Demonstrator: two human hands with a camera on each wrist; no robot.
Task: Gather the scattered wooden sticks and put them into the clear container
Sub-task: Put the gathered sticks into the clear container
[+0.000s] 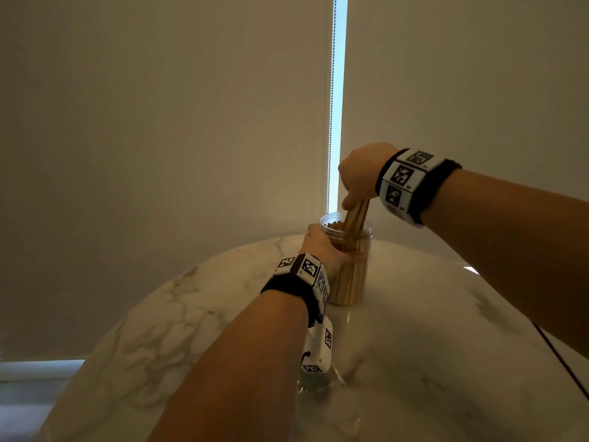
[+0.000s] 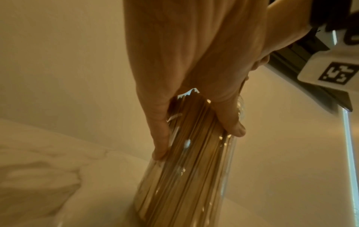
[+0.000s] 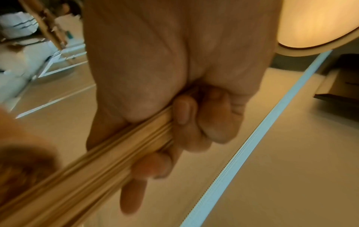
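Observation:
A clear cylindrical container stands upright on the marble table, packed with several wooden sticks. My left hand grips its side near the top; in the left wrist view the left hand has its thumb and fingers wrapped round the container. Above the mouth, my right hand holds a bundle of wooden sticks whose lower ends reach into the opening. In the right wrist view the fingers of the right hand curl tightly round the bundle.
The round marble table has its far edge just behind the container. A roller blind with a bead chain hangs behind. A dark cable runs along the table's right edge.

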